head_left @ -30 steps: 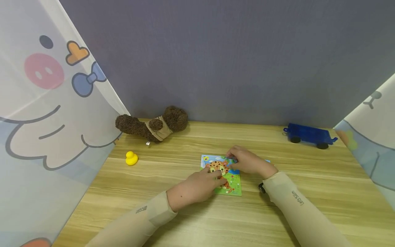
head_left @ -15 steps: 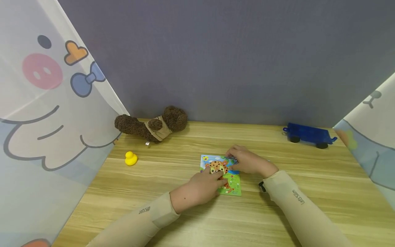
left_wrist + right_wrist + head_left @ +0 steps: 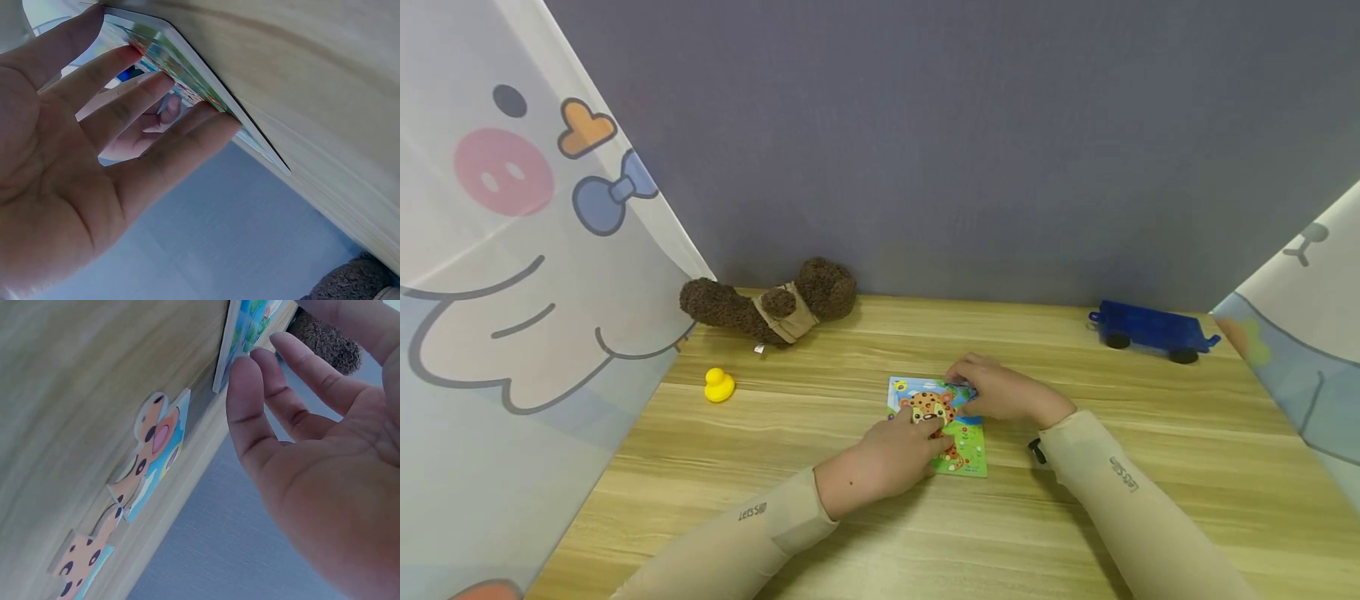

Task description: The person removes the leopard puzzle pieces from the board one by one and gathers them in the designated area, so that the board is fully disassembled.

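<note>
A leopard jigsaw puzzle (image 3: pixel 966 450) with blue sky and green grass lies on the wooden table. My left hand (image 3: pixel 891 454) rests on it from the lower left, its extended fingertips pressing the picture in the left wrist view. At the upper right corner, my right hand (image 3: pixel 1000 392) curves its thumb (image 3: pixel 247 394) and fingers round a corner jigsaw piece (image 3: pixel 961 390), which they partly cover. Beside the puzzle, two loose spotted jigsaw pieces (image 3: pixel 150 456) show in the right wrist view; in the head view the right forearm hides them.
A brown teddy bear (image 3: pixel 782 308) lies along the back left edge, with a yellow rubber duck (image 3: pixel 719 386) in front of it. At the back right stands a blue toy wagon (image 3: pixel 1152 327). A grey partition (image 3: pixel 970 167) rises behind the table (image 3: pixel 760 442).
Both hands keep nearly the same place on the puzzle. My left hand has shifted slightly right and down, and the blue edge seen beyond the right wrist is now hidden by it.
</note>
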Demonstrator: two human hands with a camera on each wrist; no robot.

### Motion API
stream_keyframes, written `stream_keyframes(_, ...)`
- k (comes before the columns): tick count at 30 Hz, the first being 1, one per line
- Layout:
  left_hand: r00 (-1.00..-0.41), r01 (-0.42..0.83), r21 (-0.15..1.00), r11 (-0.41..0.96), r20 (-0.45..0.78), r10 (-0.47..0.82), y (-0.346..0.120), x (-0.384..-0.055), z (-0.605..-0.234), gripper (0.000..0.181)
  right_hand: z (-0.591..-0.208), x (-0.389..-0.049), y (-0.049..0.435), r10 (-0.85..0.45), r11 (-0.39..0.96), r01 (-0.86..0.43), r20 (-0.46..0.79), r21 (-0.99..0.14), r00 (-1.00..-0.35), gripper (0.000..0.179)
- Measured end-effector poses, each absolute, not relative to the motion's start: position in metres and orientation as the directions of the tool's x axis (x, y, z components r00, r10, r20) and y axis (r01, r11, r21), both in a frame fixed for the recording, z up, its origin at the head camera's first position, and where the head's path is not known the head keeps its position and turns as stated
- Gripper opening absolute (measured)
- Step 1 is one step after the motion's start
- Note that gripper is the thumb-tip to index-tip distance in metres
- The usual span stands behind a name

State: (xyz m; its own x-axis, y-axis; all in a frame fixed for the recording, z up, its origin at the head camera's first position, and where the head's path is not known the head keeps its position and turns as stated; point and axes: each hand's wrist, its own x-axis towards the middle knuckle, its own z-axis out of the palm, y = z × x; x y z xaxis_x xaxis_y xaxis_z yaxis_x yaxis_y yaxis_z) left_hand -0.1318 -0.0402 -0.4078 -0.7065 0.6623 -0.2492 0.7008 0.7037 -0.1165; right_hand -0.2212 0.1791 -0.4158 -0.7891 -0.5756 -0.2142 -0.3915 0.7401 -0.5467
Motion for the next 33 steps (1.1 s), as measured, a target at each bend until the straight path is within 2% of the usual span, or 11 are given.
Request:
stream_keyframes(23, -0.698, 0.714, -0.163, 0.681, -0.234, 0.676, -0.0379, -0.1303, -0.4084, 0.052, -0.4166, -0.2243, 0.1804, -0.585, 0.745, -0.417, -0.210, -0.521, -0.783, 0.044)
stream_keyframes(33, -0.709, 0.701, -0.141, 0.699, -0.247, 0.661, -0.0380, -0.1323, -0.4101, 0.053, -0.4213, -0.2212, 0.1801, -0.617, 0.672, -0.412, -0.157, -0.615, -0.771, 0.039)
